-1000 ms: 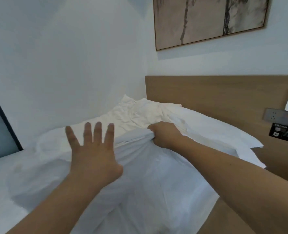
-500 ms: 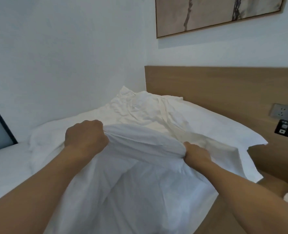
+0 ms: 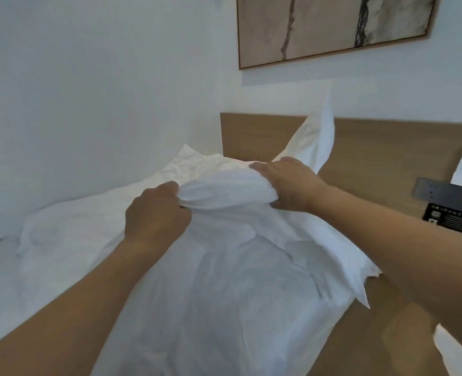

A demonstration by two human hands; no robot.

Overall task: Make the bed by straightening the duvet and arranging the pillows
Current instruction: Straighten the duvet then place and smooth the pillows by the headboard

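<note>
A white pillow (image 3: 238, 280) fills the middle of the view, lifted off the bed, its far corner flipped up against the headboard. My left hand (image 3: 156, 213) grips a bunched fold at the pillow's top edge. My right hand (image 3: 292, 183) holds the same top edge further right, fingers laid over the cloth and thumb tucked under it. Behind it a second, crumpled white pillow (image 3: 197, 166) lies in the corner by the wall. The white duvet (image 3: 21, 267) covers the bed at the left.
A wooden headboard (image 3: 387, 158) runs along the right with a switch panel (image 3: 435, 187) and a black sign (image 3: 452, 219). A framed picture (image 3: 332, 25) hangs above. White wall closes the left side. Another white cloth corner (image 3: 457, 351) shows at bottom right.
Both hands moved closer together and up toward the headboard with the pillow's top edge. The pillow's far corner flipped up against the headboard. One second ago my left hand was spread open.
</note>
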